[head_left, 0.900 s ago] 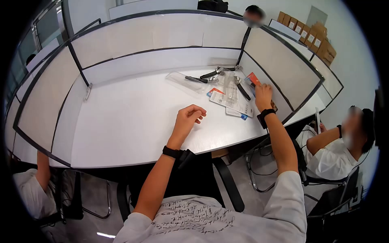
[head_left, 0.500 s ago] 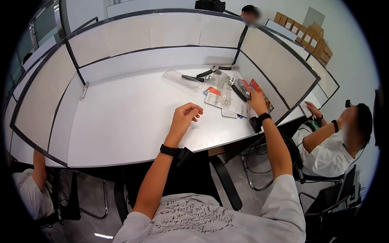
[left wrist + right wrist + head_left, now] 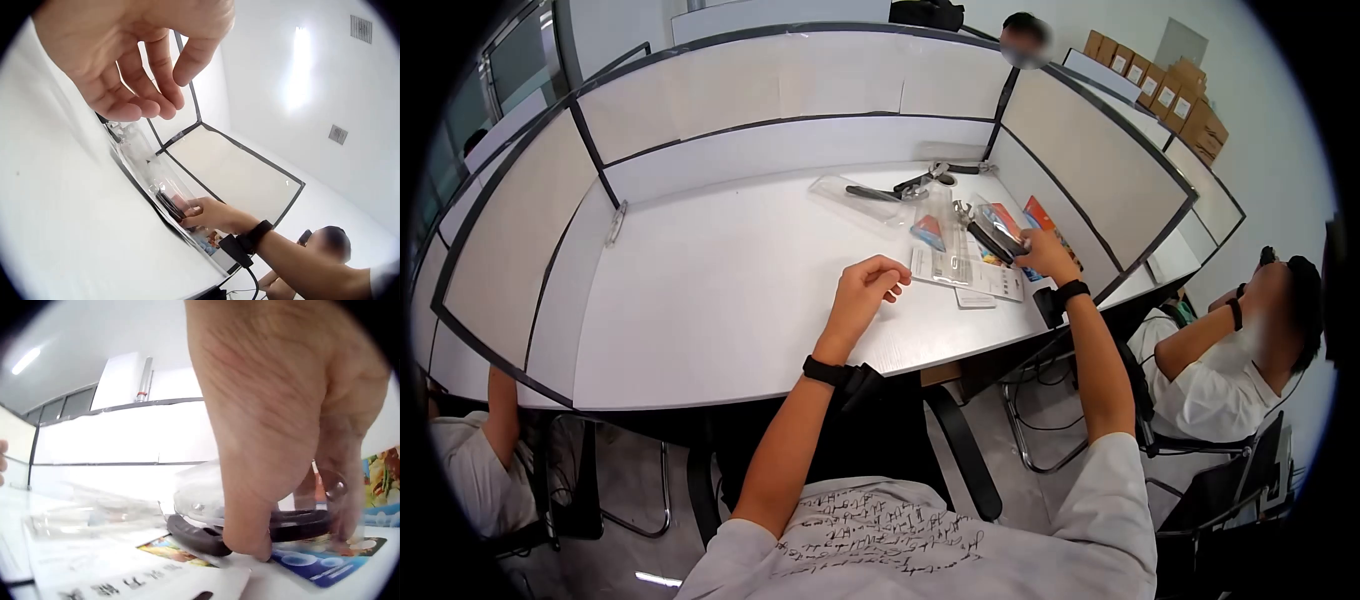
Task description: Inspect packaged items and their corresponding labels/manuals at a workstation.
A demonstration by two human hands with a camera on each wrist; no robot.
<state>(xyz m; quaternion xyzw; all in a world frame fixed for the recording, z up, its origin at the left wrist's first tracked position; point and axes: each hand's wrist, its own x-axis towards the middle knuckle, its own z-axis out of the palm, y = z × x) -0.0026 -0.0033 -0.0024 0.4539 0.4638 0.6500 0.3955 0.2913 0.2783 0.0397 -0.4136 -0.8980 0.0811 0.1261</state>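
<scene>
At mid-frame, the left hand [image 3: 866,292] is held loosely curled, with nothing in it. At centre right, a clear pack [image 3: 949,250] is seen beside a black-handled tool [image 3: 990,242], which is pinched by the right hand [image 3: 1048,256]; the pack could be dragged if snagged by the tool.

Pale, dark-edged partitions [image 3: 840,85] walled the white tabletop [image 3: 700,290] on three sides. Past the far one I could see a black bag [image 3: 927,14], and beyond the right-hand one, brown cardboard boxes [image 3: 1167,95] stood in a row. To the right a person [image 3: 1200,395] in white sat; overhead, a ceiling light [image 3: 300,69] glowed near two vents [image 3: 361,29].
</scene>
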